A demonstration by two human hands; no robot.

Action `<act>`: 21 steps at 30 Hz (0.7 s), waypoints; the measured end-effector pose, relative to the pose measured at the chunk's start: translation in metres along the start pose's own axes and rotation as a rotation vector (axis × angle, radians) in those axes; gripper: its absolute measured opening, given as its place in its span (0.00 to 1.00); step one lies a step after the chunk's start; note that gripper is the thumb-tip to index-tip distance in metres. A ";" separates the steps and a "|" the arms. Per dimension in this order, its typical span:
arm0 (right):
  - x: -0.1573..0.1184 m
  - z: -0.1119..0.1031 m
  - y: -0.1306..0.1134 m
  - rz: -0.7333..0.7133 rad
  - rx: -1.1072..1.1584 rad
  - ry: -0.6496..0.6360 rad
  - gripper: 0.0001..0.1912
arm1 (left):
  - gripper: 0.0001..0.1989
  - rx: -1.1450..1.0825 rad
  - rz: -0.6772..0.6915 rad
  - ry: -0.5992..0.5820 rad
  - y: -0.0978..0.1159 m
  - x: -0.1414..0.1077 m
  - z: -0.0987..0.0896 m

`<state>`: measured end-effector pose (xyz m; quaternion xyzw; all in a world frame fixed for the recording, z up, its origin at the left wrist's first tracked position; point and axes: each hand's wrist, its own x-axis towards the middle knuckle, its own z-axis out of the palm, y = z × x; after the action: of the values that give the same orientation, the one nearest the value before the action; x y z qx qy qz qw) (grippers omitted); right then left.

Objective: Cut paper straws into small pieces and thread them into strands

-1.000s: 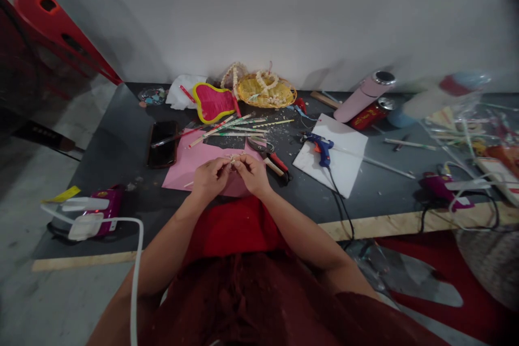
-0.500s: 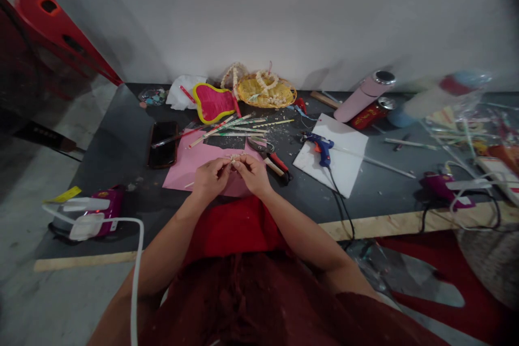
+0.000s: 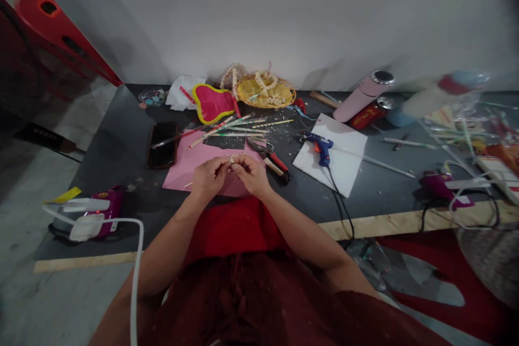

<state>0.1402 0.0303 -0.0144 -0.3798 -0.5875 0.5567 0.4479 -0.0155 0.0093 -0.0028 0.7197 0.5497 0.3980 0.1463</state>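
As the left hand (image 3: 207,178) and right hand (image 3: 253,174) pinch a small pale piece (image 3: 232,159) over the pink sheet (image 3: 188,161), work looks unfinished (how much remains, can't tell). Loose sticks (image 3: 241,134) lie beyond the sheet, glue gun (image 3: 324,152) right of it.

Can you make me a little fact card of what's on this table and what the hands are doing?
Left hand: fingertips of the left hand pinch a small pale piece
Right hand: fingertips of the right hand pinch the same piece
Piece details: too small to tell
Under the hands: pink paper
Right of the hands: red-handled tool
On the white board: blue glue gun
Left of the paper: phone
Near the wall: yellow basket, pink flask, red can
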 end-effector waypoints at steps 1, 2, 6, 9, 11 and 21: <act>0.000 0.000 0.001 0.013 0.014 -0.008 0.17 | 0.09 0.003 -0.003 0.000 0.000 0.000 0.000; 0.001 0.000 0.001 0.021 0.020 -0.011 0.18 | 0.09 0.006 -0.004 -0.005 0.000 0.000 0.000; 0.001 0.000 0.003 0.018 0.005 0.009 0.16 | 0.09 0.001 0.002 -0.028 0.001 0.000 0.000; 0.000 0.000 0.003 -0.007 -0.007 0.021 0.14 | 0.10 -0.003 -0.002 -0.018 0.001 -0.001 0.000; -0.001 0.001 0.001 -0.025 0.007 0.023 0.14 | 0.10 -0.006 0.005 -0.011 0.001 -0.001 0.000; -0.002 0.003 -0.005 0.000 0.017 0.026 0.21 | 0.10 -0.034 0.008 -0.005 0.002 -0.001 0.000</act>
<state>0.1383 0.0269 -0.0098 -0.3833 -0.5767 0.5568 0.4588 -0.0142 0.0074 -0.0014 0.7203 0.5396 0.4062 0.1583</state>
